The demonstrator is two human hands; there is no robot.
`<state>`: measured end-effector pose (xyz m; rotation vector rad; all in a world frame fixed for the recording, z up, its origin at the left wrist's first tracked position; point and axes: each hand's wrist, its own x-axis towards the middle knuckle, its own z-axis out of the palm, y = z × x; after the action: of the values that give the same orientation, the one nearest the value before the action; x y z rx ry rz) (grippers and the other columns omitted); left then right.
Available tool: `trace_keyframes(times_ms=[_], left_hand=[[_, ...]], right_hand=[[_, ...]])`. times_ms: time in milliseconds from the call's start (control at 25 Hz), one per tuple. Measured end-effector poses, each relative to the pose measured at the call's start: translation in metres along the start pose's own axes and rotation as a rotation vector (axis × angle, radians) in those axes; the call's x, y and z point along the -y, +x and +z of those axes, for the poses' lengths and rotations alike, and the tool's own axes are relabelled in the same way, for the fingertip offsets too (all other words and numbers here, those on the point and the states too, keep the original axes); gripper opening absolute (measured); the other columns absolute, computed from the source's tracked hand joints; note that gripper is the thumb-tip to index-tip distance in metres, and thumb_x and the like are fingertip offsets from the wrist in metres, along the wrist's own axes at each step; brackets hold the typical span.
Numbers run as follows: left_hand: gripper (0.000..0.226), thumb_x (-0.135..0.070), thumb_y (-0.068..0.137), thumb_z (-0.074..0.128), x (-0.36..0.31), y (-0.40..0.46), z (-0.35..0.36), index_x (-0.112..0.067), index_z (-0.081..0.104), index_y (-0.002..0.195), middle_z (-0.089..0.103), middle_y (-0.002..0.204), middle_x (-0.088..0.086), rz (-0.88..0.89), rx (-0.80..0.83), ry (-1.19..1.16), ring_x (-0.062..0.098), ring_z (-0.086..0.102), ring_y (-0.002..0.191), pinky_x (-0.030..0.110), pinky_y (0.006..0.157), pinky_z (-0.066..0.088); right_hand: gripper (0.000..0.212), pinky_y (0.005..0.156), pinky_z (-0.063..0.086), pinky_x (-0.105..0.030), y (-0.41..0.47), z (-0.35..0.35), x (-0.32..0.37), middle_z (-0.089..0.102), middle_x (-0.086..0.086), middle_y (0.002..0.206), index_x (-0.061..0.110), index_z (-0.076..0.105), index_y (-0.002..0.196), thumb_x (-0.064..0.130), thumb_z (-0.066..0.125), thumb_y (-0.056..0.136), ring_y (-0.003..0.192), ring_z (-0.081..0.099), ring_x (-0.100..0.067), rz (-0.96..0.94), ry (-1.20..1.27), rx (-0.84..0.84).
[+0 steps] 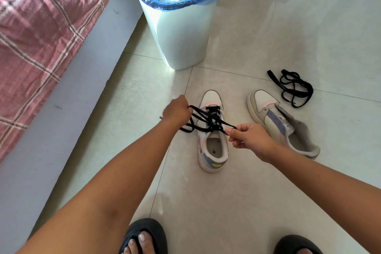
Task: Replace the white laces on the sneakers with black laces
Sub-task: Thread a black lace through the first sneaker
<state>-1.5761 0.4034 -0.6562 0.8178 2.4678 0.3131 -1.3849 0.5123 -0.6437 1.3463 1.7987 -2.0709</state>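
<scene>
The black lace (212, 120) is sitting threaded through the near sneaker (212, 132), which is standing upright on the floor (237, 202) at about 12 o'clock from my feet, toe pointing away from me. My left hand (176, 110) is closing in a fist around one end, pulling toward 9 o'clock, and my right hand (250, 136) is pinching the other end between thumb and fingertips, pulling toward 3 o'clock. The crossings look done up to the top eyelets, so I am judging this as the tightening step.

To do it well, I am keeping both pulls level and equal, so the ends come out the same length and the shoe is not dragging sideways. The slack seems to be bunching on the left side, where a loop is trailing on the floor; I would work the tension up from the toe row before knotting.

The second sneaker (282, 123) is lying at 2 o'clock, tongue open and showing no lace. The spare lace (292, 88) is lying in a loose tangle just beyond it, and I would be untangling that first. A bin (181, 33) is standing at 12 o'clock, well clear.
</scene>
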Motion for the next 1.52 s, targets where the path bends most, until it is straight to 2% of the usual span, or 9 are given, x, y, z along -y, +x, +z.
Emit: trace_keyframes(times_ms=[80, 280, 440, 600, 640, 880, 1200, 1360, 1520], left_hand=[[0.013, -0.012, 0.093, 0.045, 0.007, 0.007, -0.010, -0.006, 0.053, 0.101, 0.058, 0.095, 0.006, 0.091, -0.095, 0.397, 0.027, 0.060, 0.087, 0.031, 0.067, 0.032], [0.026, -0.026, 0.096, 0.044, -0.010, 0.014, -0.021, -0.005, 0.057, 0.101, 0.062, 0.094, 0.010, -0.040, 0.002, 0.083, 0.029, 0.062, 0.082, 0.029, 0.063, 0.042], [0.019, 0.002, 0.085, 0.050, 0.001, 0.011, -0.030, -0.009, 0.061, 0.097, 0.056, 0.080, 0.000, -0.085, -0.009, 0.339, 0.018, 0.055, 0.067, 0.023, 0.047, 0.020], [0.018, -0.014, 0.093, 0.042, 0.004, 0.023, -0.022, -0.006, 0.058, 0.089, 0.056, 0.080, 0.007, -0.006, 0.053, 0.352, 0.021, 0.049, 0.055, 0.020, 0.048, 0.028], [0.018, -0.015, 0.093, 0.042, 0.002, 0.020, -0.025, -0.005, 0.057, 0.088, 0.059, 0.083, 0.010, -0.040, 0.051, 0.275, 0.021, 0.054, 0.056, 0.021, 0.049, 0.031], [0.008, -0.005, 0.090, 0.052, 0.011, 0.017, -0.026, -0.013, 0.051, 0.091, 0.061, 0.091, 0.000, 0.088, -0.147, 0.814, 0.019, 0.061, 0.083, 0.025, 0.047, 0.010], [0.042, 0.006, 0.046, 0.038, 0.014, 0.011, -0.027, -0.014, 0.037, 0.082, 0.025, 0.058, -0.007, 0.094, 0.049, 1.074, 0.006, 0.026, 0.052, 0.021, 0.050, 0.012], [0.039, 0.009, 0.055, 0.045, 0.032, 0.011, -0.021, -0.013, 0.036, 0.086, 0.031, 0.058, -0.008, 0.111, 0.047, 1.017, 0.008, 0.033, 0.053, 0.021, 0.050, 0.013], [0.012, -0.018, 0.098, 0.038, 0.026, 0.012, -0.028, -0.011, 0.049, 0.101, 0.059, 0.082, 0.006, 0.021, -0.182, 0.301, 0.029, 0.058, 0.071, 0.027, 0.055, 0.031]], right_hand=[[0.022, 0.057, 0.051, -0.022, 0.001, 0.002, 0.002, 0.064, -0.002, 0.057, 0.006, 0.064, 0.064, 0.017, 0.070, 0.083, 0.047, 0.052, -0.009, 0.017, 0.014, 0.004], [0.024, 0.055, 0.052, -0.019, 0.000, 0.007, 0.005, 0.061, -0.003, 0.057, 0.005, 0.062, 0.066, 0.018, 0.068, 0.085, 0.047, 0.050, -0.009, 0.015, 0.020, -0.004], [0.026, 0.055, 0.051, -0.020, -0.002, 0.006, 0.005, 0.059, -0.002, 0.056, 0.004, 0.060, 0.067, 0.020, 0.066, 0.086, 0.048, 0.048, -0.010, 0.031, 0.049, -0.008], [0.023, 0.055, 0.052, -0.020, -0.002, 0.006, 0.006, 0.061, -0.002, 0.060, 0.006, 0.062, 0.068, 0.021, 0.066, 0.086, 0.046, 0.050, -0.007, 0.027, 0.087, -0.013], [0.023, 0.055, 0.053, -0.020, -0.003, 0.005, 0.005, 0.062, -0.002, 0.060, 0.007, 0.062, 0.069, 0.022, 0.066, 0.086, 0.046, 0.051, -0.007, 0.026, 0.097, -0.010], [0.025, 0.054, 0.052, -0.019, -0.005, 0.005, 0.001, 0.060, -0.003, 0.060, 0.005, 0.060, 0.070, 0.022, 0.063, 0.087, 0.046, 0.050, -0.007, 0.037, 0.097, -0.010], [0.026, 0.046, 0.045, -0.015, -0.002, 0.006, 0.002, 0.056, -0.007, 0.063, 0.008, 0.056, 0.073, 0.020, 0.053, 0.095, 0.049, 0.046, -0.013, 0.010, -0.098, -0.066], [0.024, 0.047, 0.046, -0.015, -0.002, 0.004, 0.004, 0.056, -0.007, 0.064, 0.008, 0.056, 0.073, 0.018, 0.055, 0.094, 0.050, 0.048, -0.013, 0.011, -0.118, -0.084], [0.020, 0.075, 0.050, -0.027, 0.010, 0.005, 0.026, 0.068, -0.001, 0.084, 0.009, 0.064, 0.090, 0.024, 0.052, 0.096, 0.077, 0.064, -0.010, -0.022, 0.143, -0.098]])
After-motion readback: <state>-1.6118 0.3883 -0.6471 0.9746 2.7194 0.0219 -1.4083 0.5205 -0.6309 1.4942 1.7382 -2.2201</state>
